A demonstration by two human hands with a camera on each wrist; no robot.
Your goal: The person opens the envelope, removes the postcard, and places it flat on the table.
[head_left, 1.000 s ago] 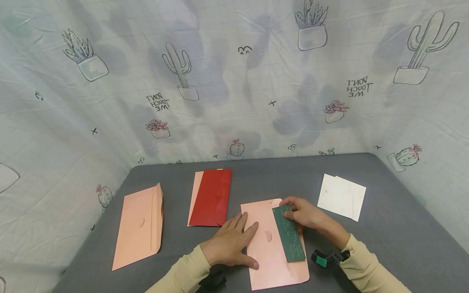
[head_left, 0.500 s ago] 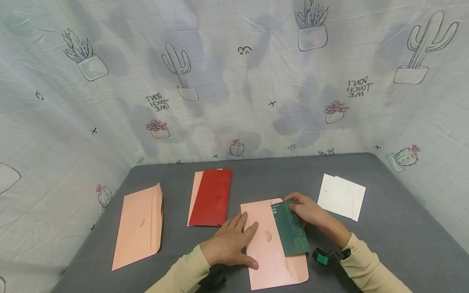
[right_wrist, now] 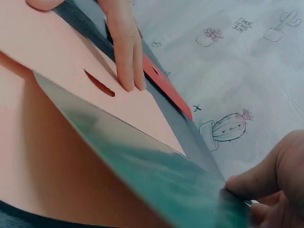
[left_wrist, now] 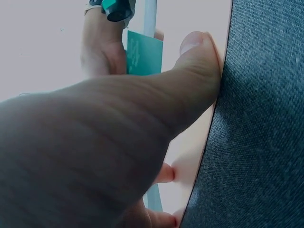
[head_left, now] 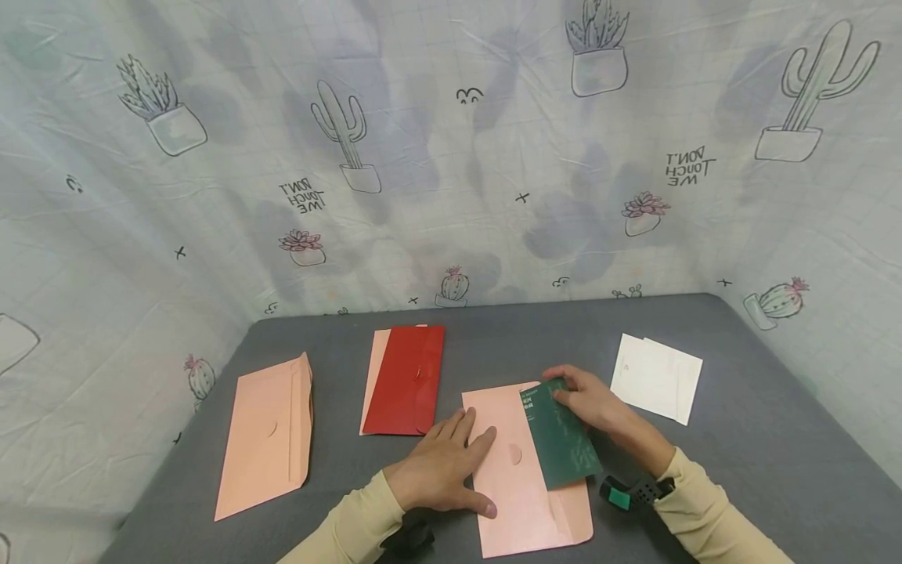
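A pink envelope [head_left: 514, 517] lies at the front of the grey table, its mouth on the right. My left hand [head_left: 438, 472] rests flat on its left side, fingers spread. A dark green booklet or card [head_left: 561, 445] with pale print sticks out of the mouth; its left part is hidden under the front panel. My right hand [head_left: 586, 402] pinches its upper right corner between thumb and fingers. In the right wrist view the green piece [right_wrist: 152, 175] slants out from under the pink panel [right_wrist: 128, 107]. The left wrist view has my thumb [left_wrist: 197, 61] on the envelope's edge.
A red envelope [head_left: 409, 384] lies over a peach one behind my left hand. Another peach envelope [head_left: 264, 439] is at the left of the table. White square papers or envelopes [head_left: 655, 380] lie at the back right. A printed curtain [head_left: 451, 157] encloses the table.
My right hand has moved slightly up and away, drawing the green piece rightward, so more of it shows outside the pink envelope. My left hand has stayed in place.
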